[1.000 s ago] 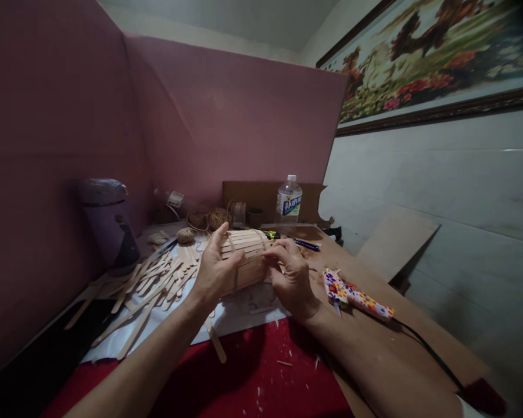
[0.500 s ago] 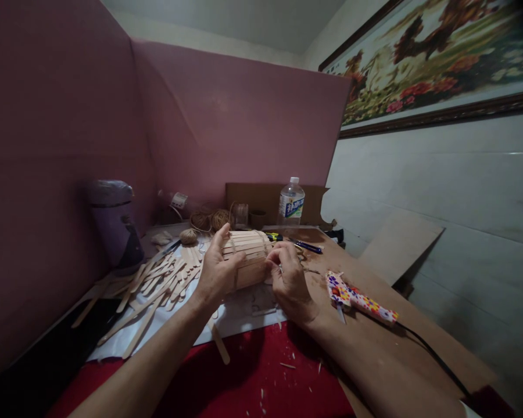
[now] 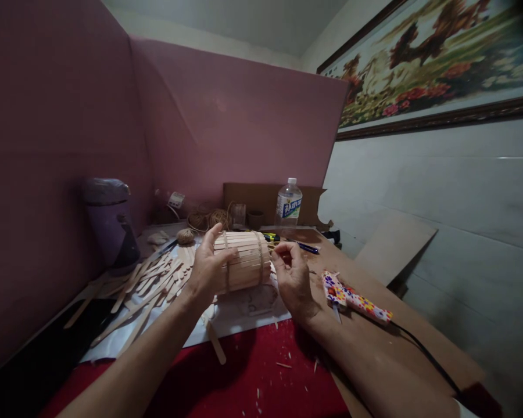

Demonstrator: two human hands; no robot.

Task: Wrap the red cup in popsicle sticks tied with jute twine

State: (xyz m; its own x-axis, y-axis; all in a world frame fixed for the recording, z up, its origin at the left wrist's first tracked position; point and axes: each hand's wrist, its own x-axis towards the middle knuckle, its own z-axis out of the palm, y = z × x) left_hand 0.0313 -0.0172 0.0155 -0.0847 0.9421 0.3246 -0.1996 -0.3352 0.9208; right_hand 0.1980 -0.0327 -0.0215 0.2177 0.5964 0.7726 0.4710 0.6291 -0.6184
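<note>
Pale wood makes up the drum [image 3: 243, 270], which I have lying on its side between my two hands, over the white sheet [image 3: 232, 326]; whether it touches down, I can't tell from this view. My left hand [image 3: 206, 264] grasps its left end, the thumb across the near face and the fingers round the far side. My right hand [image 3: 294, 281] is at the other end, fingers curled just beside the edge; whether they pinch anything, I can't make out. I judge this to be close finger work at that end, so the left grip should be firm but spread, enough to stop any rolling without pressing the wood inward. The right fingertips should work lightly, clear of the right-hand twine band [image 3: 260, 255], which might slip if pushed. I'd also mind the glue gun [image 3: 358, 300], lying to the right on the surface [image 3: 412, 354].
</note>
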